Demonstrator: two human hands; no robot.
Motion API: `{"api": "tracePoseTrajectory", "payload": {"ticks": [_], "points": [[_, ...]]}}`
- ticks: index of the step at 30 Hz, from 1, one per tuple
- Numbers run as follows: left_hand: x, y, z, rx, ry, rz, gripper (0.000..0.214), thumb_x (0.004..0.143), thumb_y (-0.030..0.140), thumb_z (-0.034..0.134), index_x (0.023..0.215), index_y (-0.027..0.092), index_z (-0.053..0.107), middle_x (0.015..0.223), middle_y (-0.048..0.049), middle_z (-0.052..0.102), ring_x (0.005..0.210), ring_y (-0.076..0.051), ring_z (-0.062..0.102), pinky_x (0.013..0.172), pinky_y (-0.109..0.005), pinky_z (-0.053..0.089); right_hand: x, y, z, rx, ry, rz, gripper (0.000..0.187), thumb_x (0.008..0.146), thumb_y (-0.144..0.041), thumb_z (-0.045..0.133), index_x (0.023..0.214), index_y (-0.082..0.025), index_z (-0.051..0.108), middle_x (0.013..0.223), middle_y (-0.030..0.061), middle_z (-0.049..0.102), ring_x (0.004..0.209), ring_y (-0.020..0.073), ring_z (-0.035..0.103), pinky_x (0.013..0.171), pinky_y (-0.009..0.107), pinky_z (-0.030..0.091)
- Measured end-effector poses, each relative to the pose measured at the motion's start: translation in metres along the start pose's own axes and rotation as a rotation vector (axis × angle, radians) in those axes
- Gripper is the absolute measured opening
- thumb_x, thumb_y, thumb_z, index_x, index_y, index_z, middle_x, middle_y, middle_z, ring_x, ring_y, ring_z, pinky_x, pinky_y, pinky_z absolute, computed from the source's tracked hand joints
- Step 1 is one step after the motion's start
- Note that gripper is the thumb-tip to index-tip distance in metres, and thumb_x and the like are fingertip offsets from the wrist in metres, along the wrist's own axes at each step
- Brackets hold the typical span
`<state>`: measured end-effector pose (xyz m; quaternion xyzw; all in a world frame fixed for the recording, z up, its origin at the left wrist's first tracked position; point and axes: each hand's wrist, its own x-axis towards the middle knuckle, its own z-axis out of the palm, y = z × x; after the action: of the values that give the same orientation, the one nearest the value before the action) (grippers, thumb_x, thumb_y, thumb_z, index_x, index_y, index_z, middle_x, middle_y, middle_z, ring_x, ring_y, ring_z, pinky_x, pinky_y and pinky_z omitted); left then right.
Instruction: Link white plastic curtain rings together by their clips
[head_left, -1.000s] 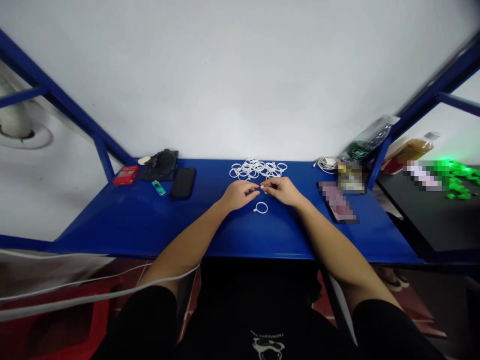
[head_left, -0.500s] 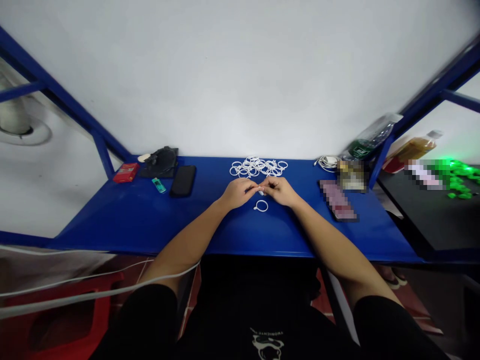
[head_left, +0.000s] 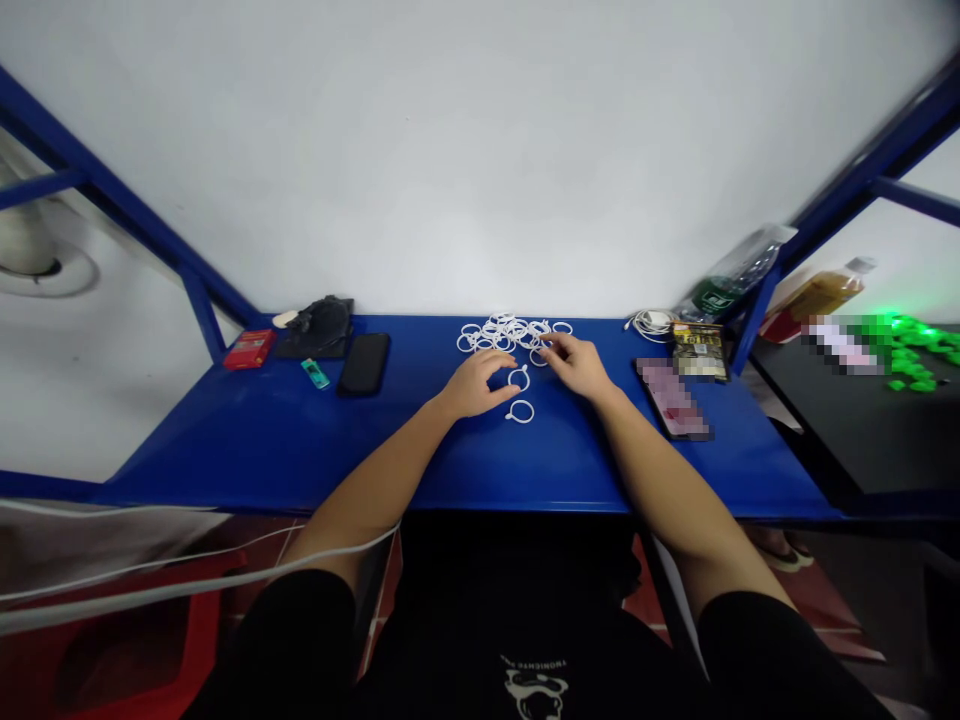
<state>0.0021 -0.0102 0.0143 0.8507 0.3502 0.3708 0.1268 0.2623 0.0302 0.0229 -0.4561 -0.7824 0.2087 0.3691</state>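
Observation:
A thin white ring (head_left: pixel 526 383) with a small round tab lies on the blue table just off the fingertips of my left hand (head_left: pixel 476 385). That hand is open, its thumb and fingers apart. Nearer to me on the table is a second white ring (head_left: pixel 522 421), its tab pointing left. My right hand (head_left: pixel 579 366) reaches to the right edge of a heap of similar white rings (head_left: pixel 501 330), thumb and index finger apart. One ring (head_left: pixel 539 363) is right by its fingertips; whether they touch it I cannot tell.
To the left are a black phone (head_left: pixel 364 364), a teal lighter-like item (head_left: pixel 315 374), a red box (head_left: pixel 249 349) and a black plastic bag (head_left: pixel 322 325). On the right are a white cable (head_left: pixel 649 323), a packet (head_left: pixel 700 350), a blurred phone (head_left: pixel 673 398) and a clear bottle (head_left: pixel 739 272).
My hands were together, pinching a small white piece. Now they are apart, a ring lies by my left fingertips, and my right hand has moved up and right to the heap.

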Motion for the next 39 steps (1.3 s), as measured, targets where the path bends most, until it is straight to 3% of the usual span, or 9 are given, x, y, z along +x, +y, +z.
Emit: {"api": "tracePoseTrajectory", "payload": {"ticks": [3,6,8,14,18,24,29,32,39], "points": [[-0.001,0.003,0.004,0.006,-0.185,0.018,0.045,0.092,0.042,0.077,0.131,0.023,0.068,0.139,-0.0108,0.069,0.130,-0.028,0.063,0.114,-0.050,0.048,0.005,0.020,-0.009,-0.151,0.019,0.062,0.034,0.098,-0.033,0.059,0.123,-0.017,0.075,0.096,0.0082,0.079,0.079,0.0210,0.070,0.077,0.032,0.052],[-0.001,0.005,0.009,0.024,-0.301,0.023,0.036,0.092,0.046,0.077,0.121,0.024,0.075,0.134,-0.0079,0.073,0.127,-0.029,0.065,0.112,-0.050,0.047,0.008,0.032,-0.007,-0.220,-0.024,0.099,0.031,0.095,-0.031,0.062,0.119,-0.016,0.076,0.104,0.0098,0.079,0.084,0.0221,0.070,0.079,0.033,0.052],[0.000,0.006,0.010,0.009,-0.312,0.024,0.028,0.092,0.045,0.076,0.110,0.024,0.078,0.122,-0.0066,0.077,0.121,-0.027,0.069,0.109,-0.047,0.049,0.009,0.035,-0.004,-0.243,-0.063,0.094,0.029,0.094,-0.030,0.065,0.118,-0.017,0.076,0.107,0.0095,0.079,0.088,0.0223,0.070,0.082,0.033,0.053],[0.001,0.008,0.007,-0.053,-0.234,-0.014,0.023,0.090,0.041,0.080,0.099,0.019,0.079,0.094,-0.0056,0.078,0.093,-0.022,0.071,0.091,-0.037,0.054,0.009,0.037,-0.004,-0.260,-0.104,0.055,0.031,0.089,-0.022,0.069,0.120,-0.018,0.074,0.111,0.0082,0.077,0.097,0.0238,0.070,0.087,0.033,0.053],[-0.002,0.011,0.006,-0.082,-0.245,-0.056,0.021,0.091,0.038,0.078,0.103,0.021,0.079,0.086,-0.0030,0.076,0.089,-0.020,0.070,0.087,-0.035,0.054,0.008,0.037,-0.007,-0.306,-0.170,0.070,0.033,0.088,-0.020,0.070,0.120,-0.019,0.074,0.109,0.0078,0.077,0.097,0.0243,0.071,0.086,0.033,0.053],[-0.004,0.011,0.011,-0.061,-0.182,-0.037,0.017,0.092,0.034,0.076,0.103,0.021,0.078,0.089,-0.0022,0.077,0.088,-0.019,0.071,0.086,-0.034,0.055,0.005,0.030,0.000,-0.226,-0.127,0.034,0.036,0.090,-0.020,0.068,0.125,-0.019,0.072,0.099,0.0060,0.078,0.084,0.0207,0.070,0.078,0.030,0.053],[0.000,0.001,0.013,0.060,0.090,0.043,0.023,0.097,0.028,0.070,0.118,0.020,0.073,0.103,-0.0062,0.074,0.093,-0.019,0.070,0.090,-0.037,0.057,0.000,0.010,0.010,-0.099,-0.078,-0.116,0.038,0.092,-0.021,0.065,0.129,-0.019,0.069,0.102,0.0061,0.077,0.076,0.0180,0.068,0.075,0.031,0.054],[0.001,-0.003,0.011,0.143,0.190,0.046,0.026,0.096,0.027,0.070,0.121,0.021,0.073,0.109,-0.0083,0.070,0.101,-0.021,0.068,0.092,-0.039,0.057,-0.005,-0.009,0.017,-0.096,-0.104,-0.226,0.036,0.094,-0.021,0.064,0.129,-0.022,0.069,0.104,0.0071,0.076,0.080,0.0187,0.068,0.075,0.032,0.054],[0.000,-0.002,0.012,0.270,0.150,-0.042,0.014,0.091,0.029,0.075,0.104,0.023,0.078,0.109,-0.0066,0.072,0.105,-0.024,0.067,0.095,-0.044,0.051,-0.009,-0.025,0.023,-0.057,-0.110,-0.348,0.014,0.100,-0.024,0.060,0.110,-0.023,0.070,0.100,0.0070,0.074,0.084,0.0196,0.067,0.074,0.032,0.053]]}}
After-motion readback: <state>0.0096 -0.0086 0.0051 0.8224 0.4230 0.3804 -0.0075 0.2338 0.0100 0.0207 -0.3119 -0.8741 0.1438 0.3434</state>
